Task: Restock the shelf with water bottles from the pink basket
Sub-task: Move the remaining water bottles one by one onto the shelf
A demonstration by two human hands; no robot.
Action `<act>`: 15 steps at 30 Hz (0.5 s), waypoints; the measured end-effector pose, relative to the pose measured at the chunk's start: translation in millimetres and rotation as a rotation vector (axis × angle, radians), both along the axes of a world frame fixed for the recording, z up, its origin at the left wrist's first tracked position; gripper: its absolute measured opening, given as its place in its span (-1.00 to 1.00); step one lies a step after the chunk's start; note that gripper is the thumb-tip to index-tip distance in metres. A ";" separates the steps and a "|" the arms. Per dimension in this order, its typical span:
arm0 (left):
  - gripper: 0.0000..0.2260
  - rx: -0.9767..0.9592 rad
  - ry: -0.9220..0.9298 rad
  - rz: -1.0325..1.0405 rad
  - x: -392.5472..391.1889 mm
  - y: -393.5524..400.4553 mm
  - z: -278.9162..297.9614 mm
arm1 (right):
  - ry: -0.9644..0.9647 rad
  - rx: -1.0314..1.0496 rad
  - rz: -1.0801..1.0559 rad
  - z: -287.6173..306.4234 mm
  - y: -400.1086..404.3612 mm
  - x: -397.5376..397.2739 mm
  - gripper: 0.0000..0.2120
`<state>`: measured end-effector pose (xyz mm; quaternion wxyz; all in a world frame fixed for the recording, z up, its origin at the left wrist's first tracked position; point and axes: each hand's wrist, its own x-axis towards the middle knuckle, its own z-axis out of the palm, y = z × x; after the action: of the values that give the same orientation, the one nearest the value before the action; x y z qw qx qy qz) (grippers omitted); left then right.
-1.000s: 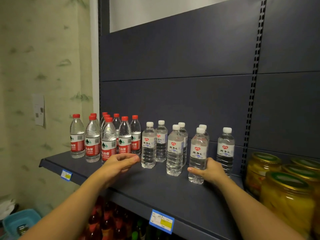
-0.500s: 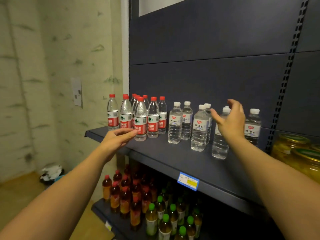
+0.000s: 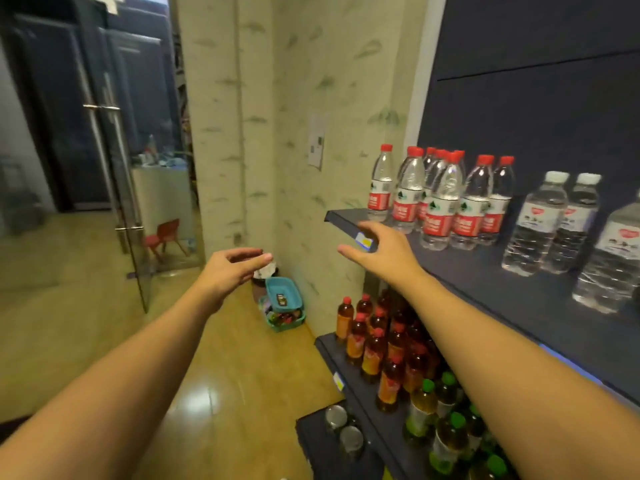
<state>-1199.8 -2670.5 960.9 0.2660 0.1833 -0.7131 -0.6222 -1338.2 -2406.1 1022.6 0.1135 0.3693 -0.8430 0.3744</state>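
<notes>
Here, in the head view, both hands are seen stretched forward with nothing held. The left hand (image 3: 235, 268) is loosely open, its fingers relaxed and slightly bent, hanging over the floor to the left of the shelving. The right hand (image 3: 384, 252) is likewise open, thumb and fingers spread in a loose curve, just in front of the left corner of the shelf (image 3: 485, 271) and apart from every bottle.

On that shelf, a cluster of red-capped water bottles (image 3: 446, 199) is stood upright near the left end, and white-capped water bottles (image 3: 550, 223) are ranged upright to the right of them. On the shelf below, tea bottles (image 3: 384, 344) with red and green caps are packed close together. A teal basket (image 3: 282, 299) is seen on the floor against the wall, with another beneath it holding small items. No pink basket can be made out; the source of further stock is therefore not shown.

The water bottles are judged to be fairly heavy for their size when full, with thin clear walls that give under a squeeze and a smooth surface that may slip. A hold around the labelled waist, where the body is stiffest, is advised, or around the neck under the cap for lifting out of a basket. Neighbouring bottles stand close and could be toppled if a new one is set down carelessly.
</notes>
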 end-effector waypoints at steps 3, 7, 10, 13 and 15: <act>-0.56 0.007 -0.089 0.122 47.0 -32.8 -35.2 | -0.153 0.067 0.110 -43.0 -62.2 13.3 -0.20; -0.49 0.021 -0.198 0.279 110.0 -68.5 -83.3 | -0.310 0.125 0.254 -103.6 -126.0 39.1 -0.22; -0.39 0.010 -0.298 0.332 149.5 -82.4 -111.3 | -0.360 0.172 0.330 -143.7 -156.5 57.6 -0.23; -0.38 -0.008 -0.378 0.362 173.9 -85.6 -132.2 | -0.420 0.204 0.365 -174.5 -174.9 70.0 -0.25; -0.42 -0.006 -0.420 0.376 180.4 -82.6 -147.5 | -0.469 0.219 0.363 -197.9 -181.6 73.7 -0.26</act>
<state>-1019.4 -2753.0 813.4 0.2238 0.4363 -0.7081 -0.5081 -1264.5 -2587.7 824.7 -0.1933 0.4274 -0.8017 0.3705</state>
